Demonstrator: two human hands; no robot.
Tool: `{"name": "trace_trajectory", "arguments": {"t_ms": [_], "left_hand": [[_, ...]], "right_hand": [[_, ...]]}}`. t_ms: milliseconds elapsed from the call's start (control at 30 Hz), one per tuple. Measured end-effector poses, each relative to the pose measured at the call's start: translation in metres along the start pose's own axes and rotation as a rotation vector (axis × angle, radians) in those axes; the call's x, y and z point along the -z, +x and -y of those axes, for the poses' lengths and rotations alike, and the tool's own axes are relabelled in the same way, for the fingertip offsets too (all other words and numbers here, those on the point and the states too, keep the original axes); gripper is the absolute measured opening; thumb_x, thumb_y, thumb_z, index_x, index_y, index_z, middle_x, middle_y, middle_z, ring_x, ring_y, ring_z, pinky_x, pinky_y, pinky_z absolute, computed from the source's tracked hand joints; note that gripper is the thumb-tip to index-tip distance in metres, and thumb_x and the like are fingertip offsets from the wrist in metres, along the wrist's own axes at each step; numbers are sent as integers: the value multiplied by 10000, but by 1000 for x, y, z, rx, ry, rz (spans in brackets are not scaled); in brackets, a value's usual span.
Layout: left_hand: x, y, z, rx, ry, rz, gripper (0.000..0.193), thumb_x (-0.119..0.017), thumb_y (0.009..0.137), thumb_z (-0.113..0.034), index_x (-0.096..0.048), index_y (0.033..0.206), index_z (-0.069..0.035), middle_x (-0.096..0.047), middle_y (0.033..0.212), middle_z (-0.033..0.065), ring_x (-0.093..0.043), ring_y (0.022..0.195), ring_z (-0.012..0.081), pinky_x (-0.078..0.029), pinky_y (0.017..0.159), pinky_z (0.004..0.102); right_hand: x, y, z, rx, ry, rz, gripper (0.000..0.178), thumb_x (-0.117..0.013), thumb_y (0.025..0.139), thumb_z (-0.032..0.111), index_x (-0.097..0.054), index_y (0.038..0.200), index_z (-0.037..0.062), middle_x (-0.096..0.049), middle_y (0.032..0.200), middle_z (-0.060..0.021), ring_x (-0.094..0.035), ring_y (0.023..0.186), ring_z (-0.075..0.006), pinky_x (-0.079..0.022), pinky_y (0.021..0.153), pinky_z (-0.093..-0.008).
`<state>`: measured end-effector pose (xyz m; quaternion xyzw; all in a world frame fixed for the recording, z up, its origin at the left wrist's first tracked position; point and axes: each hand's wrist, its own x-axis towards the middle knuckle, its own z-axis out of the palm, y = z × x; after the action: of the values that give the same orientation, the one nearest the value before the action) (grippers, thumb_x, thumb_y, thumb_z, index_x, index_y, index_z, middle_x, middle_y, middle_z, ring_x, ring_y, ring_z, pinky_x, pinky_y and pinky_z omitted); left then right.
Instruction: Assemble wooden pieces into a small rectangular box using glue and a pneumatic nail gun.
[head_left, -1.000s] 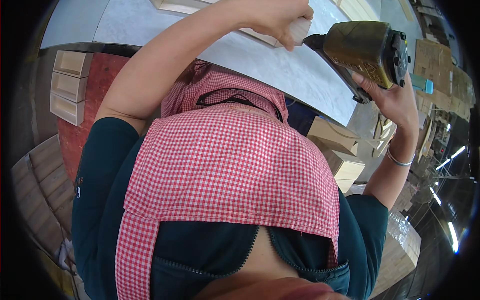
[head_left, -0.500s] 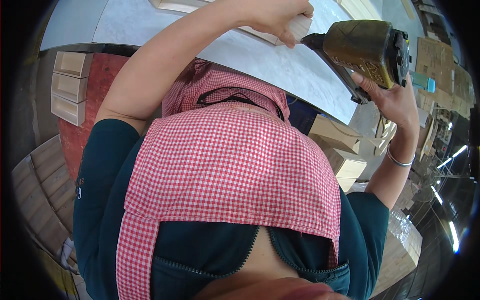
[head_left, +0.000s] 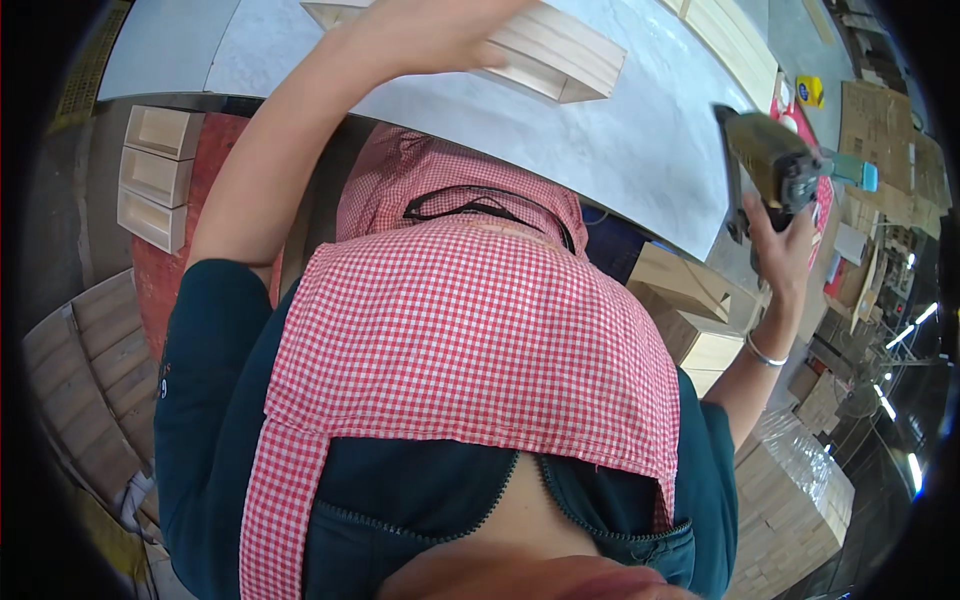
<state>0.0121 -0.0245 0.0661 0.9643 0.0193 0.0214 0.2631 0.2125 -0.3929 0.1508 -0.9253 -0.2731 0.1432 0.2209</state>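
A pale wooden box frame (head_left: 575,45) lies on the white marbled tabletop (head_left: 620,150), its open side partly toward me. My left hand (head_left: 430,35) reaches over its left part, blurred and cut off by the top edge, so I cannot tell whether its fingers grip the wood. At the table's right end, my right hand (head_left: 784,235) is wrapped round the handle of a dark, yellowish nail gun (head_left: 760,145). The tool is held apart from the box, its nose pointing up and left.
Three small open wooden boxes (head_left: 158,175) stand on a red surface at the left. Long pale wooden pieces (head_left: 735,45) lie at the far right of the table, near a yellow container (head_left: 809,92). More wooden boxes (head_left: 700,345) stand below the table's right end.
My right hand has drawn the nail gun away from the box's right end, to the right and down. My left hand has shifted left from that end along the box.
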Motion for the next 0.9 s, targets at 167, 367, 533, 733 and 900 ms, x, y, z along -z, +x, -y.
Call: {"name": "trace_trajectory", "arguments": {"t_ms": [167, 367, 533, 733, 900], "left_hand": [[-2, -3, 20, 22, -43, -165, 352, -684, 895, -255, -664, 1134, 2, -659, 1170, 200, -638, 1012, 367, -494, 900, 418], [-30, 82, 45, -65, -88, -88, 363, -600, 932, -322, -717, 971, 19, -719, 942, 185, -668, 889, 380, -521, 818, 433], [-37, 97, 29, 53, -76, 89, 334, -631, 895, -257, -733, 1076, 4, -737, 1019, 165, -673, 916, 373, -533, 859, 405], [-22, -18, 50, 492, -320, -729, 349, -693, 852, -206, -718, 1121, 13, -705, 1128, 135, -660, 973, 274, -509, 935, 349], [-47, -89, 62, 613, -568, -981, 261, -624, 920, -37, -715, 1160, 11, -732, 1098, 89, -668, 934, 144, -515, 856, 256]], "right_hand": [[-15, -16, -151, 37, -352, -102, 484, -701, 882, 171, -588, 1318, -6, -719, 1042, -208, -686, 833, -339, -550, 781, -411], [-49, -25, -250, -159, -589, -326, 537, -672, 884, 169, -558, 1389, 28, -710, 1108, -248, -689, 919, -430, -554, 804, -457], [-62, -26, -243, -274, -726, -407, 532, -675, 895, 168, -561, 1396, 32, -715, 1119, -229, -693, 957, -407, -557, 835, -436], [-76, -16, -155, -149, -79, -473, 466, -693, 912, 141, -598, 1351, 18, -711, 1146, -176, -689, 986, -301, -545, 879, -370], [-159, 3, -48, 145, 249, -269, 362, -684, 932, 84, -641, 1281, -1, -678, 1221, -152, -647, 1068, -245, -521, 918, -339]]}}
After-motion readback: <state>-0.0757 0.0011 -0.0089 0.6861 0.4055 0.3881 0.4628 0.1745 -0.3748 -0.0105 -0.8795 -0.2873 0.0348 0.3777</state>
